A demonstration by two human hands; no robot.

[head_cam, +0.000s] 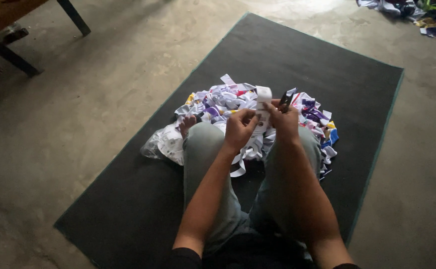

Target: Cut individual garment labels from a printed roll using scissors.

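Head view: the left hand [239,130] pinches a white strip [263,102] above the pile of strips [228,107] on the dark mat [302,60]. The right hand [283,122] has its fingers closed on small dark scissors [284,99]. Keeping the strip taut should help a clean cut. The strip stands upright, long axis pointing away from the person.

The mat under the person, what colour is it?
The mat is dark grey with a greenish edge, seen in the head view.

both hands — left hand [239,128], right hand [284,121] — pinch a white strip [263,99] above the scrap pile [218,104].
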